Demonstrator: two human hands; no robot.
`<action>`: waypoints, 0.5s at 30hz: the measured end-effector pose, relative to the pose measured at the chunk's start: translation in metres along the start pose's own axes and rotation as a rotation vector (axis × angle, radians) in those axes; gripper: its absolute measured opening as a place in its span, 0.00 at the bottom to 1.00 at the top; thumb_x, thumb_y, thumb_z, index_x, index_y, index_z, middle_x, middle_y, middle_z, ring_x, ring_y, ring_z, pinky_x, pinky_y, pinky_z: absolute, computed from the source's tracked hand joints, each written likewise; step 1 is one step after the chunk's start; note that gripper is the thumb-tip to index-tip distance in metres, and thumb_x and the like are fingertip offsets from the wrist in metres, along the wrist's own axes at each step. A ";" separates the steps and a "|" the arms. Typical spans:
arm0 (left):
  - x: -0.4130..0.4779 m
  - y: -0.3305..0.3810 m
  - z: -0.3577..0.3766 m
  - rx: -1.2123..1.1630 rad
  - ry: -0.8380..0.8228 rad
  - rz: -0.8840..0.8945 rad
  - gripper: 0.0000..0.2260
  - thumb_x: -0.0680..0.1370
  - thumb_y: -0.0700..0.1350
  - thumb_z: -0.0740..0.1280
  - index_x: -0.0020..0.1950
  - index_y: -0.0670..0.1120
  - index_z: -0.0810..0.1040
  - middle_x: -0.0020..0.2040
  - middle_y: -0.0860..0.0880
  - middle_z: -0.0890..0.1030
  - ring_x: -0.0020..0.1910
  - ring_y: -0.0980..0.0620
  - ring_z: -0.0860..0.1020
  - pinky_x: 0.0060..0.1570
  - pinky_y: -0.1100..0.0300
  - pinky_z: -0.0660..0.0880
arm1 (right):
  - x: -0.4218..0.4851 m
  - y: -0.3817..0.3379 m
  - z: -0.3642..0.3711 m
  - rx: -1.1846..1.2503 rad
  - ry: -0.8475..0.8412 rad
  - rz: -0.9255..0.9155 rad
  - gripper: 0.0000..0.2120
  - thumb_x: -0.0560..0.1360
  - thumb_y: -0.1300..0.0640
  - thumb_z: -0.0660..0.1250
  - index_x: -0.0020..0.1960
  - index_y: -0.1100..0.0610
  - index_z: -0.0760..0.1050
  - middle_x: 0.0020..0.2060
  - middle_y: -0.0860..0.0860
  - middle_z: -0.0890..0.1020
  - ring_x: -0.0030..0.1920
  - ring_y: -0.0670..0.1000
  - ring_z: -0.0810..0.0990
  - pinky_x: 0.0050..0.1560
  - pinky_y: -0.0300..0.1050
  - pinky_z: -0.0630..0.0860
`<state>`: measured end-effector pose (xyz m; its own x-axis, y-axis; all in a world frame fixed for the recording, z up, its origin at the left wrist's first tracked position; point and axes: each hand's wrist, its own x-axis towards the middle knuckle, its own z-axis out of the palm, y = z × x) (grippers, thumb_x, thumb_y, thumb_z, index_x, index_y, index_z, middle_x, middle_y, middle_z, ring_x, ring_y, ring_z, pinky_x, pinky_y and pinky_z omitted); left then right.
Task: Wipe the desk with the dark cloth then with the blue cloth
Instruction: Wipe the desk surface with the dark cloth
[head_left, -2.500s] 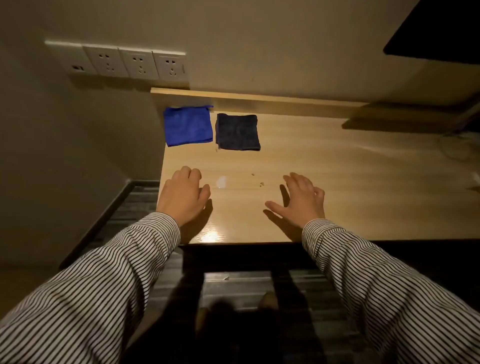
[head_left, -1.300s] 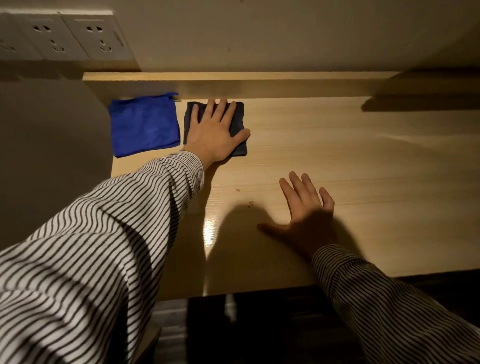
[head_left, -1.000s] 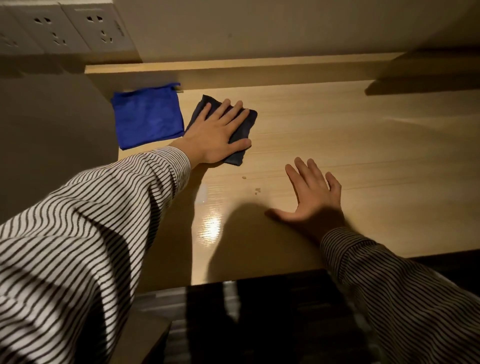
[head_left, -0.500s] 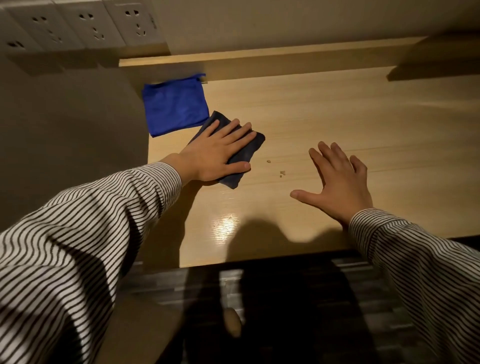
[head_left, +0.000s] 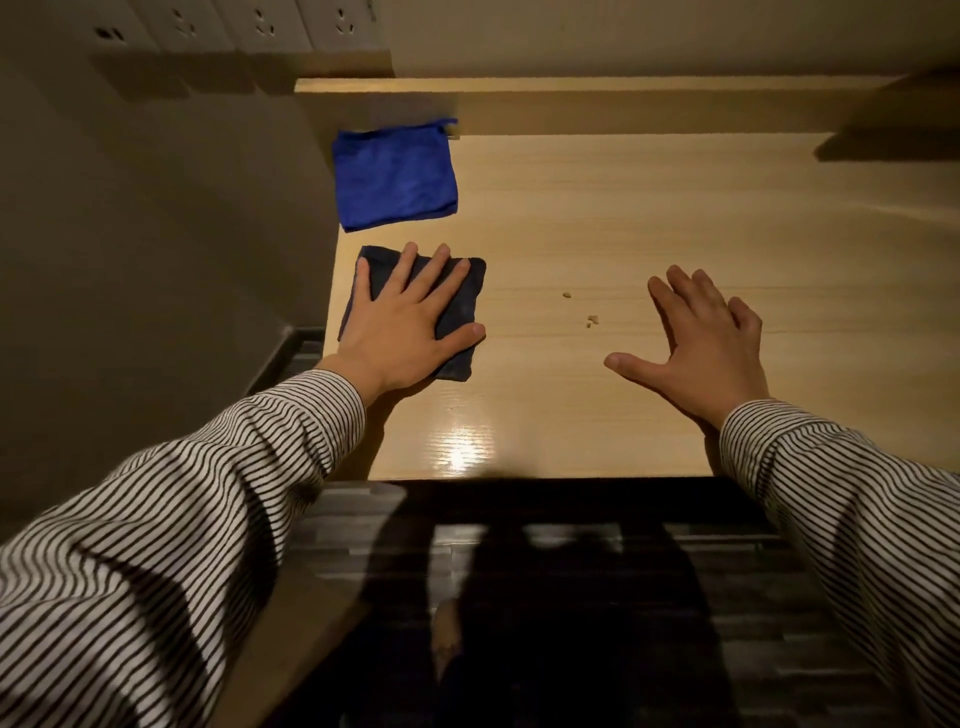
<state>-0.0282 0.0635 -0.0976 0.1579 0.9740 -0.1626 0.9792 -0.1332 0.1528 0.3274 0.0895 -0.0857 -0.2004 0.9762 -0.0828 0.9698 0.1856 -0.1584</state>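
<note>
The dark cloth (head_left: 464, 306) lies folded near the left edge of the wooden desk (head_left: 623, 218). My left hand (head_left: 405, 322) presses flat on it with fingers spread, covering most of it. The blue cloth (head_left: 395, 179) lies folded at the desk's back left corner, just beyond the dark cloth and apart from it. My right hand (head_left: 706, 338) rests flat on the bare desk to the right, fingers apart, holding nothing. A few small crumbs (head_left: 589, 321) lie on the desk between my hands.
A raised wooden ledge (head_left: 571, 85) runs along the back of the desk under the wall. Wall sockets (head_left: 260, 23) sit at the upper left. The desk's front edge (head_left: 519, 475) is near my forearms, with dark striped floor (head_left: 519, 571) below.
My left hand reached to the dark cloth, pressed on it and slid it toward me and to the left edge of the desk. The right hand stayed flat on the desk.
</note>
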 end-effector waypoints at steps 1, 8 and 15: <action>-0.005 0.002 0.001 0.002 0.010 -0.031 0.37 0.81 0.76 0.44 0.87 0.61 0.44 0.88 0.54 0.42 0.86 0.46 0.38 0.78 0.28 0.37 | 0.000 0.000 0.000 -0.003 0.002 -0.005 0.52 0.68 0.17 0.55 0.83 0.45 0.54 0.84 0.47 0.53 0.83 0.49 0.47 0.80 0.62 0.48; -0.041 0.022 0.011 -0.024 0.022 -0.206 0.38 0.78 0.79 0.43 0.85 0.66 0.43 0.88 0.52 0.41 0.86 0.45 0.38 0.79 0.29 0.36 | -0.002 0.003 0.001 -0.007 0.009 -0.028 0.52 0.68 0.17 0.54 0.83 0.46 0.54 0.84 0.47 0.53 0.83 0.50 0.47 0.80 0.62 0.48; -0.072 0.046 0.018 -0.034 0.031 -0.288 0.36 0.80 0.77 0.42 0.85 0.66 0.42 0.88 0.52 0.42 0.86 0.46 0.39 0.80 0.31 0.37 | -0.002 0.006 0.003 0.002 0.013 -0.050 0.54 0.68 0.15 0.51 0.83 0.47 0.54 0.84 0.48 0.53 0.84 0.51 0.46 0.80 0.63 0.47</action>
<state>0.0078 -0.0163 -0.0967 -0.1300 0.9760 -0.1747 0.9783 0.1549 0.1376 0.3336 0.0884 -0.0896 -0.2469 0.9670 -0.0624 0.9583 0.2341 -0.1639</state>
